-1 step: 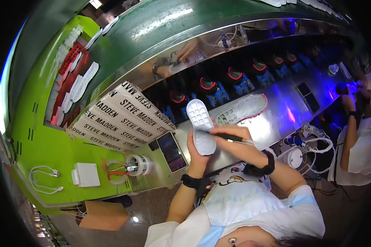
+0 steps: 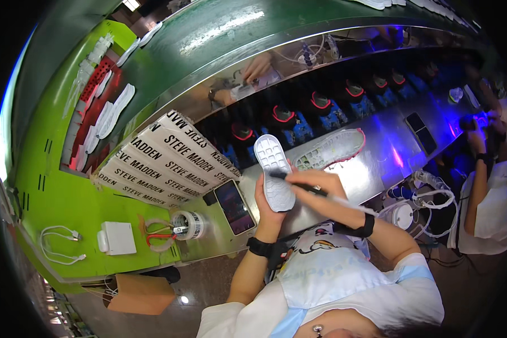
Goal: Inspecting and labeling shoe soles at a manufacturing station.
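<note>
A white shoe sole (image 2: 273, 160) with a gridded inner face stands tilted above the metal bench, its toe pointing away from me. My left hand (image 2: 267, 204) is closed around its lower left edge. In my right hand (image 2: 318, 188) is a brush (image 2: 304, 185) with a dark front part and a pale handle slanting down to the right. Its dark tip meets the sole's inner face near the middle. A second white sole (image 2: 332, 151), red along its rim, lies on the bench just beyond my right hand.
A printed box (image 2: 169, 158) stands left of my hands, beside a phone (image 2: 235, 207) and a tape roll (image 2: 188, 225). Dark shoes with red collars (image 2: 284, 114) line the trough behind. Another phone (image 2: 421, 133) lies rightward, near a co-worker's hand (image 2: 476, 135) and a coiled white hose (image 2: 439, 200).
The brush tip has shifted slightly up the sole, and its handle now slants farther down to the right. My left hand and the sole stay nearly still.
</note>
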`<action>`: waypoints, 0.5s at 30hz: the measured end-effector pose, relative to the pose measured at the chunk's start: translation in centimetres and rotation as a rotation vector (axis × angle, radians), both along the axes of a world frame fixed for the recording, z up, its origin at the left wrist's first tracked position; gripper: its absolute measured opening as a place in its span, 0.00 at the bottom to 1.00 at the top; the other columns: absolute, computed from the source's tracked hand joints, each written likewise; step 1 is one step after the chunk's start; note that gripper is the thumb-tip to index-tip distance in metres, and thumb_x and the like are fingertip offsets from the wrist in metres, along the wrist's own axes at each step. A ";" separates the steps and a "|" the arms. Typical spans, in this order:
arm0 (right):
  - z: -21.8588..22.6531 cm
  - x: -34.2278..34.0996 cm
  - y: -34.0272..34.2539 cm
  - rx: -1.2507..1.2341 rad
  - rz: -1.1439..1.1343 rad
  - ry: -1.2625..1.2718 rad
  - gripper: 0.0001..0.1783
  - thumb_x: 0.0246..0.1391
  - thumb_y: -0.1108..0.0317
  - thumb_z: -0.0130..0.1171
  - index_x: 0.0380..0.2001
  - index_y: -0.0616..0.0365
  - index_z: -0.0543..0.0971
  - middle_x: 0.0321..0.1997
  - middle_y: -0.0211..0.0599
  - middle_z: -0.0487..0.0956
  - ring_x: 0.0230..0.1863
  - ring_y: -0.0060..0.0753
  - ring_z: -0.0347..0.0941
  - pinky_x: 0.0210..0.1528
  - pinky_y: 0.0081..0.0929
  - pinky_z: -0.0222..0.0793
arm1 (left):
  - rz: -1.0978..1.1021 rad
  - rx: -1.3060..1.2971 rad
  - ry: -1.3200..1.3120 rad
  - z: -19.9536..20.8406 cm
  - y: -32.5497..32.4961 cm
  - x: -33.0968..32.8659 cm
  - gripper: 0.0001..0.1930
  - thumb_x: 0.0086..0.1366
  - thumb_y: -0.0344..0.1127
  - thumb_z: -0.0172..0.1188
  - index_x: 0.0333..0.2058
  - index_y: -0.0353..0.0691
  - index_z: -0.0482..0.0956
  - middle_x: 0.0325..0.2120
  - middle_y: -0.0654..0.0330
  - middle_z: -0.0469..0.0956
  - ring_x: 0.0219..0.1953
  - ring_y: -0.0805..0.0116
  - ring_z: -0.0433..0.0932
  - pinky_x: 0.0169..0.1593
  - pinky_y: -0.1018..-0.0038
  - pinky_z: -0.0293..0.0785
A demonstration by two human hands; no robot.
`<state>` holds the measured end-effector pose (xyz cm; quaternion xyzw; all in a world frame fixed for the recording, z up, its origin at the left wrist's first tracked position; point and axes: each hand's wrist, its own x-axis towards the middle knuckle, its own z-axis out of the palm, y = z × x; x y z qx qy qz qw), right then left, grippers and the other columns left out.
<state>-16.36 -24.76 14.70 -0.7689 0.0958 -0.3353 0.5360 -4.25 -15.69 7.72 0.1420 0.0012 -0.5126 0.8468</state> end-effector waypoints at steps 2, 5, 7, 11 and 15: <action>0.9 -1.0 1.1 0.090 0.261 0.164 0.10 0.53 0.72 0.59 0.38 0.63 0.81 0.35 0.39 0.82 0.33 0.23 0.77 0.39 0.20 0.72 | -0.089 -0.156 0.117 -0.4 -0.3 0.9 0.32 0.63 0.50 0.46 0.59 0.30 0.60 0.50 0.49 0.70 0.51 0.54 0.71 0.56 0.61 0.68; 1.4 -0.9 0.4 0.672 0.345 0.270 0.10 0.58 0.70 0.54 0.35 0.64 0.82 0.27 0.35 0.81 0.26 0.19 0.77 0.30 0.17 0.71 | -0.121 -0.137 0.033 -0.3 0.0 1.9 0.34 0.63 0.50 0.46 0.58 0.27 0.59 0.49 0.45 0.70 0.51 0.55 0.71 0.54 0.63 0.71; 0.6 0.0 0.1 0.332 0.207 0.099 0.11 0.57 0.66 0.55 0.30 0.61 0.82 0.23 0.31 0.80 0.24 0.18 0.75 0.28 0.16 0.70 | -0.199 -0.242 -0.036 1.2 -0.6 2.0 0.35 0.62 0.51 0.47 0.58 0.26 0.59 0.48 0.45 0.70 0.48 0.54 0.74 0.53 0.63 0.72; 1.8 -1.2 -1.9 0.679 0.423 0.371 0.10 0.56 0.70 0.53 0.30 0.62 0.81 0.27 0.33 0.81 0.23 0.20 0.75 0.29 0.18 0.71 | -0.381 -0.118 -0.142 0.6 -0.4 4.0 0.35 0.59 0.48 0.51 0.59 0.28 0.59 0.50 0.45 0.70 0.45 0.52 0.73 0.48 0.61 0.73; 3.0 -1.7 -2.1 -0.026 0.456 0.219 0.09 0.55 0.70 0.52 0.31 0.63 0.80 0.28 0.35 0.80 0.28 0.23 0.76 0.33 0.21 0.71 | -0.467 -0.053 -0.357 1.4 -1.0 5.2 0.34 0.59 0.48 0.48 0.56 0.25 0.63 0.52 0.40 0.70 0.48 0.48 0.75 0.52 0.58 0.72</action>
